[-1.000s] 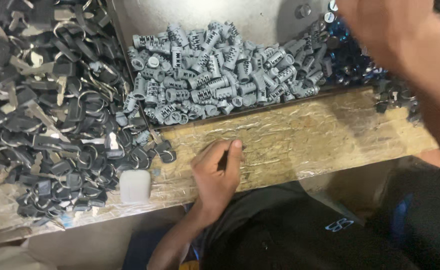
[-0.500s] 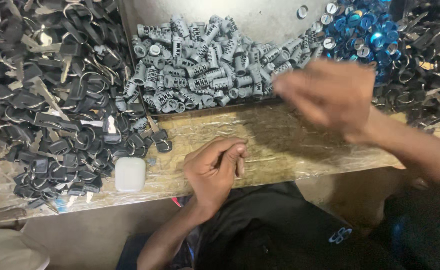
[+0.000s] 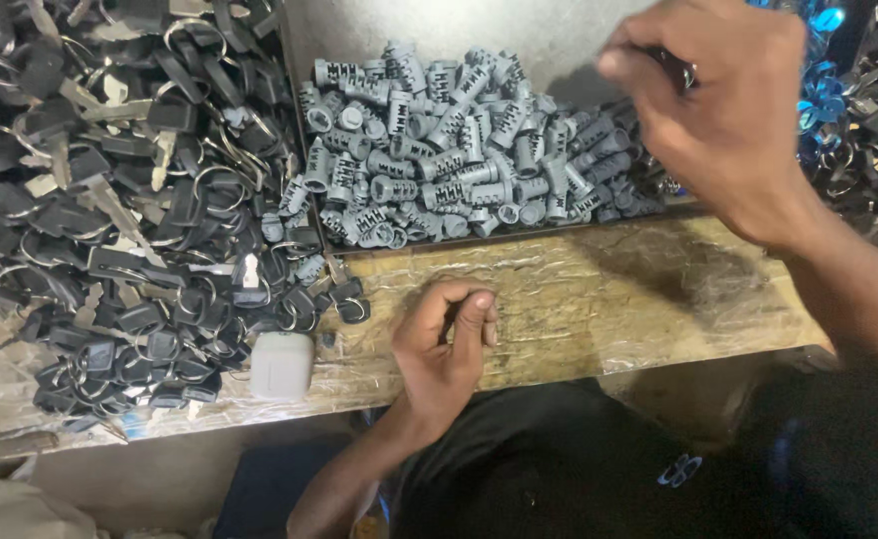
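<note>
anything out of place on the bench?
One thing: a small white rounded case sits at the edge of the black key pile, the only item unlike the keys and the grey cylinders. A few grey cylinders have strayed among the keys.

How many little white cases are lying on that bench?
1. The small white case sits on the wooden bench, at the near edge of the black key pile, left of the left hand. Others could be buried.

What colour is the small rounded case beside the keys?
White case, clearest in the head view.
</note>
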Demonstrator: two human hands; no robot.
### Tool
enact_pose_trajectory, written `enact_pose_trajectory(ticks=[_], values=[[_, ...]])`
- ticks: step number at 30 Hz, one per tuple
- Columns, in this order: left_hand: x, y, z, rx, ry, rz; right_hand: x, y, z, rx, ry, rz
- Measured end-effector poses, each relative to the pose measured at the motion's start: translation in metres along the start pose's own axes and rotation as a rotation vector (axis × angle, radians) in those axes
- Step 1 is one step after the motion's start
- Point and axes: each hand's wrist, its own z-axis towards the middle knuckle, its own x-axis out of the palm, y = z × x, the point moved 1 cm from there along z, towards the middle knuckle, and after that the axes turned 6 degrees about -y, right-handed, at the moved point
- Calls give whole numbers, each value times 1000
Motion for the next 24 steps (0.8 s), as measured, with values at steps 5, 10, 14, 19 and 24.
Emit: enact_pose_trajectory(ticks=[5, 10, 14, 19, 24], values=[[1, -6, -2, -101, -4, -178, -7, 36, -68, 322, -84, 540], [22, -14, -17, -107, 130, -221, 0, 90, -119, 316, -218, 504], [31, -22, -30, -70, 173, -121, 16, 122, -124, 309, -293, 391], [31, -25, -38, 41, 77, -56, 30, 134, -132, 237, -430, 253], [32, -26, -43, 381, -48, 225, 35, 138, -137, 277, -436, 302]])
